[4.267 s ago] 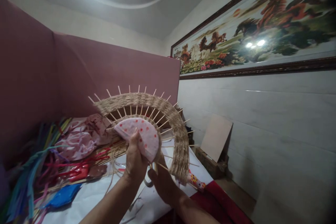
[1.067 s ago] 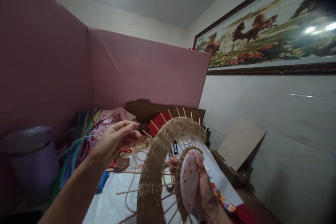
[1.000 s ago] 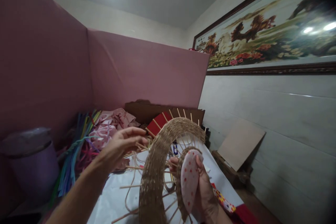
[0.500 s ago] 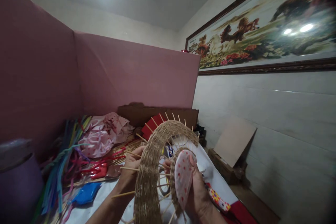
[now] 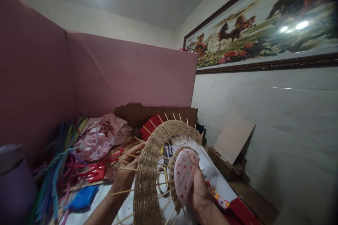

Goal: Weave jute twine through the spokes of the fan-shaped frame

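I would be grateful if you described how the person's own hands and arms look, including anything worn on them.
Both the left hand and the right hand are ungloved, and the visible forearms show no sleeve, watch or bracelet. Some fingers are hidden, so rings cannot be ruled out.

The left hand (image 5: 126,162), off the woven fan (image 5: 148,174) a second ago, is now at its outer edge.

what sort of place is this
Probably a craft corner in a home, though I can't be sure: a woven fan is being held, coloured strips lie bundled nearby, and a large framed horse picture hangs above.
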Demonstrator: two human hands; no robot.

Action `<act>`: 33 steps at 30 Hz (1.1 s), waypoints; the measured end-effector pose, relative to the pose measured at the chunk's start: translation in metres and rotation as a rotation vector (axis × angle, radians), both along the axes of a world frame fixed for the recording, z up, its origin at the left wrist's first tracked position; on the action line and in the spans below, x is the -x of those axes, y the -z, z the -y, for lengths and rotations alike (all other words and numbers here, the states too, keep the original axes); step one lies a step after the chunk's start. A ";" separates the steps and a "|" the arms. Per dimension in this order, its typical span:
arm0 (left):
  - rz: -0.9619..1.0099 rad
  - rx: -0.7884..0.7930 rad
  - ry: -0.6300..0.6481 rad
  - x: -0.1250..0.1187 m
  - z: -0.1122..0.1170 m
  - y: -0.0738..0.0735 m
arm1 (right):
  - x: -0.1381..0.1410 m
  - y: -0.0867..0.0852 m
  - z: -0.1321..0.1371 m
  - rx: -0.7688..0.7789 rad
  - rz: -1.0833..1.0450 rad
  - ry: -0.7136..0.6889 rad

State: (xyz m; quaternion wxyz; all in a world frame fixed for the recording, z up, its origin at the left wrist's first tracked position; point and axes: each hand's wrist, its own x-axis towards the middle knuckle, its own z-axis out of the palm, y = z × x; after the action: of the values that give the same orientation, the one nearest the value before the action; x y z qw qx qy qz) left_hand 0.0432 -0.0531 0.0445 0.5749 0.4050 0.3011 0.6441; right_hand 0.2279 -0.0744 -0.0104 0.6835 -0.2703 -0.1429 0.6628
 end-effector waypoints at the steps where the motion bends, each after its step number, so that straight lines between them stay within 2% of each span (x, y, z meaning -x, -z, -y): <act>1: 0.006 -0.005 0.008 0.000 0.000 0.000 | 0.000 0.000 0.000 0.001 0.004 0.002; 10: -0.034 -0.049 0.052 0.004 -0.005 0.005 | -0.001 0.003 -0.003 0.028 0.016 0.074; 17: -0.030 -0.043 0.040 0.003 -0.006 0.006 | -0.003 0.004 -0.004 0.003 0.012 0.029; 23: -0.135 -0.046 -0.023 0.001 -0.003 0.005 | -0.003 0.001 -0.004 0.013 0.038 0.052; 33: -0.252 -0.091 0.030 0.010 0.000 0.004 | -0.003 -0.003 -0.002 0.023 0.044 0.080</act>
State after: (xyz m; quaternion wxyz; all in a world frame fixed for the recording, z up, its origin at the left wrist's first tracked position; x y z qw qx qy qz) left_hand 0.0336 -0.0536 0.0400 0.5231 0.5126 0.3354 0.5925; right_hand 0.2313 -0.0723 -0.0073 0.7029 -0.2980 -0.1395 0.6306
